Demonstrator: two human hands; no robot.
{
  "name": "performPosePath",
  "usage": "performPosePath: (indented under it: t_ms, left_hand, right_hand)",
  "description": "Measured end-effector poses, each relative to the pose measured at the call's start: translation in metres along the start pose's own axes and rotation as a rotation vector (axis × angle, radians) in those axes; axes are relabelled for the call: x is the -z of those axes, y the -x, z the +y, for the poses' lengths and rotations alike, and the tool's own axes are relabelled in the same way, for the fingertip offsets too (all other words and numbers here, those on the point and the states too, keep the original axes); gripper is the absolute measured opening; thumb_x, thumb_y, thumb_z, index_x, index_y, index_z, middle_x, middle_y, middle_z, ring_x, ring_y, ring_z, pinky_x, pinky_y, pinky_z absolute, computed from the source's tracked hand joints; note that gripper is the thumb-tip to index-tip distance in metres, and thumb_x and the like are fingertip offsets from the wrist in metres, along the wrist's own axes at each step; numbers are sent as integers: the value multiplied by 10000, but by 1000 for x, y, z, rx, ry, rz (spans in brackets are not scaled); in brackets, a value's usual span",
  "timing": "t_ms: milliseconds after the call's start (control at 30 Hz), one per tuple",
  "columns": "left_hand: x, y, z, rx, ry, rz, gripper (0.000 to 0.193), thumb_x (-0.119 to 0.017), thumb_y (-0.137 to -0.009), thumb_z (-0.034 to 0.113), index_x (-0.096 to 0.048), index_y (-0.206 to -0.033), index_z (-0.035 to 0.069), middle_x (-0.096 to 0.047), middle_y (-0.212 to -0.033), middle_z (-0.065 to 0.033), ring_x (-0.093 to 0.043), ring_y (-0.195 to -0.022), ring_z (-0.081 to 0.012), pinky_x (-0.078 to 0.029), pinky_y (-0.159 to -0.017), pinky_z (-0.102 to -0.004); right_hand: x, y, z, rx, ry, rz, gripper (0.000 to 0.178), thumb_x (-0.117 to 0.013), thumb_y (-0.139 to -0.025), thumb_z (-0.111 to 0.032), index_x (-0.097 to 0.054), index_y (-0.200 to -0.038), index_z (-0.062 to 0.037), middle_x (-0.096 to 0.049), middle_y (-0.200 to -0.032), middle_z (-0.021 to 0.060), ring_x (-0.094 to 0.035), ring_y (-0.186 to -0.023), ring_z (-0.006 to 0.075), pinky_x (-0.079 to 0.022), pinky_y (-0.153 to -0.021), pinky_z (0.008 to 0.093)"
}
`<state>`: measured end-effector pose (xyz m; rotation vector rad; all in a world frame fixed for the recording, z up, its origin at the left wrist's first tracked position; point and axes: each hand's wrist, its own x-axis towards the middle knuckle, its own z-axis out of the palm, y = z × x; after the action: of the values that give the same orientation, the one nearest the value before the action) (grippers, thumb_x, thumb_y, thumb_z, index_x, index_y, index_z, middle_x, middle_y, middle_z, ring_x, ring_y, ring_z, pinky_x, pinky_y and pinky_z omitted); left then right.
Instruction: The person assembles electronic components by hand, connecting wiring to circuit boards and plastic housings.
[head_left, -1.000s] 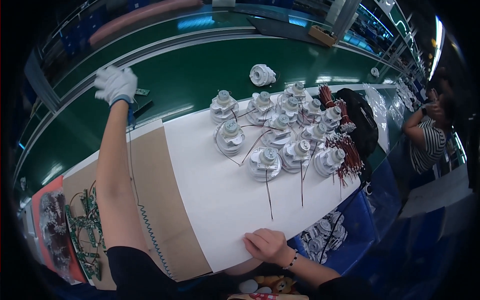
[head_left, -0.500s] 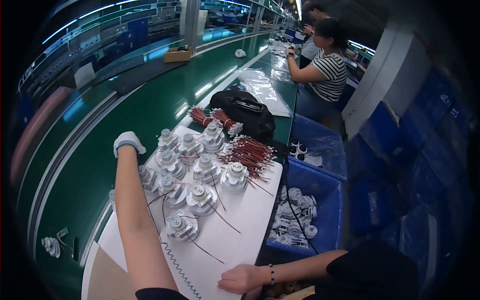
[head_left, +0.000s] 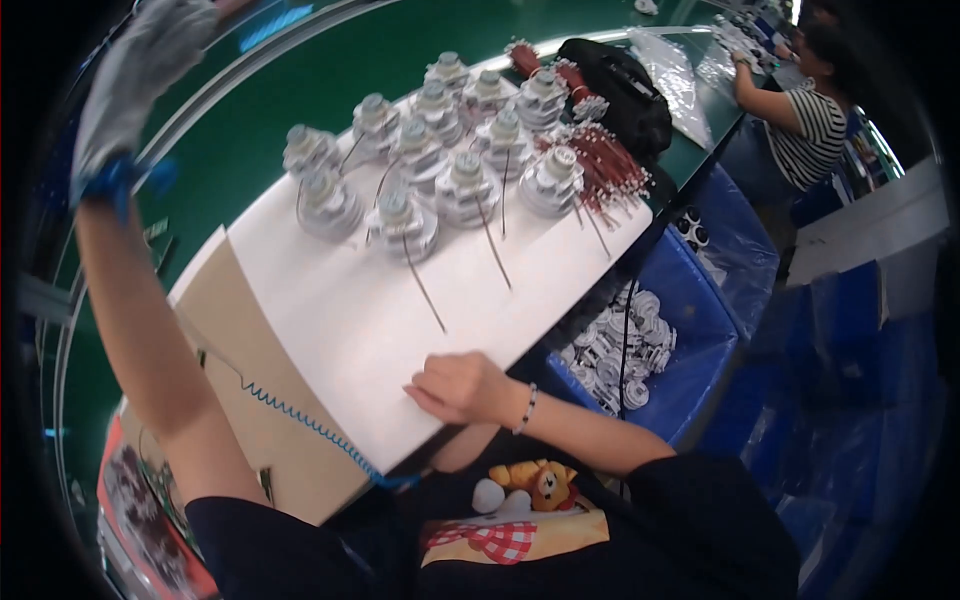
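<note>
My left hand, in a grey-white glove with a blue band at the wrist, is stretched to the far left above the green bench. Motion blur smears its fingers, so their pose and anything in them cannot be made out. My right hand is bare and curled closed, resting by the near edge of the white board; nothing shows in it. Several white round plastic units stand grouped on the board, some trailing thin dark wires toward me.
Bundles of red-brown wires and a black bag sit behind the units. A blue bin of white parts stands at the right. Teal coiled cord crosses the brown sheet. A co-worker sits at the far right.
My view has swung, so the board and units sit higher and further right. My left hand has moved away from beside the units, out to the far left. My right hand stays curled at the board's edge.
</note>
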<state>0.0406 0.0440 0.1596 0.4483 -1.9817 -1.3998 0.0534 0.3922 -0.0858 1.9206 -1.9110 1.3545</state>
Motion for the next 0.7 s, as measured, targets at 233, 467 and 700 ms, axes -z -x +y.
performPosePath:
  t_ms: [233, 467, 700]
  left_hand:
    - [-78, 249, -20, -71, -67, 232, 414, -689, -724, 115, -466, -1064, 42, -568, -951, -72, -576, -822, -145, -462, -761, -251]
    - [-133, 311, -85, 135, -86, 201, 521, -676, -755, 84, -352, -1156, 10, -488, -1082, -119, -525, -989, -180, -437, -866, -303]
    - [-151, 310, -93, 35, -79, 156, 590, -668, -778, 107, -309, -1231, -9, -483, -1102, -126, -520, -1003, -192, -424, -880, -311]
  right_hand:
    - [64, -7, 19, -26, 10, 290, 84, -640, -682, 9, -571, -677, -38, -559, -616, 76, -527, -491, 229, -414, -436, 285]
    - [214, 0, 161, -663, 788, 122, 162, -689, -655, -185, -686, -766, -67, -631, -722, 131, -610, -641, 290, -493, -626, 355]
    - [188, 9, 185, -541, 640, 86, 127, -694, -639, -157, -688, -723, -63, -632, -741, 141, -594, -707, 288, -475, -694, 359]
